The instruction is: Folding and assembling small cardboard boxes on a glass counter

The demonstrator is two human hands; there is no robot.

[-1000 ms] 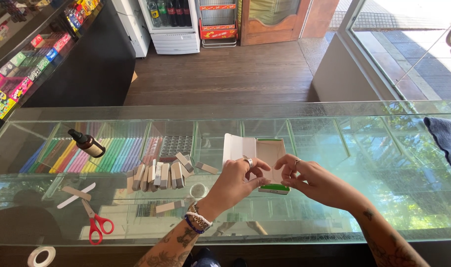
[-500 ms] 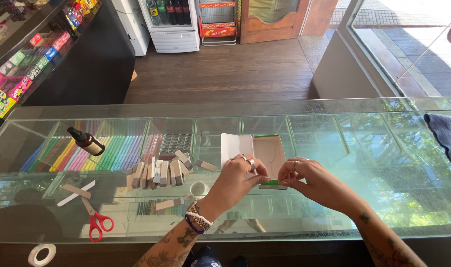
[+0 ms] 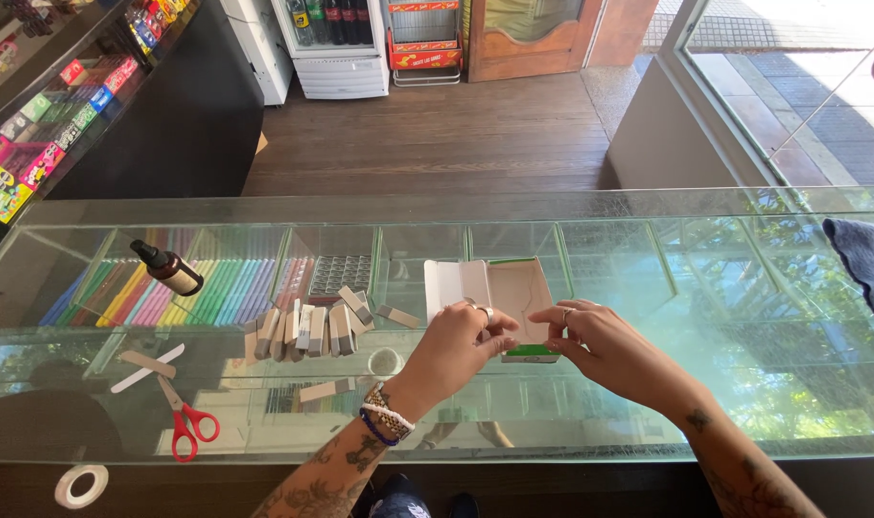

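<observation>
A small open cardboard box (image 3: 513, 293) with a brown inside, green edges and a white flap (image 3: 456, 284) lies on the glass counter (image 3: 648, 317). My left hand (image 3: 461, 347) pinches its near edge beside the white flap, with rings on the fingers and beaded bracelets at the wrist. My right hand (image 3: 600, 341) grips the green front edge of the box (image 3: 533, 351) from the right. Both hands meet at the box's front. To the left lies a cluster of small brown and grey strips (image 3: 307, 326).
Red-handled scissors (image 3: 183, 422), two flat sticks (image 3: 149, 364), a dark dropper bottle (image 3: 168, 270), a tape roll (image 3: 80, 485) and a small round lid (image 3: 385, 361) lie at left. A blue cloth (image 3: 868, 259) sits at far right. Coloured pens show under the glass.
The hands have shifted slightly along the box's front edge and stay closed on it. The box has barely moved.
</observation>
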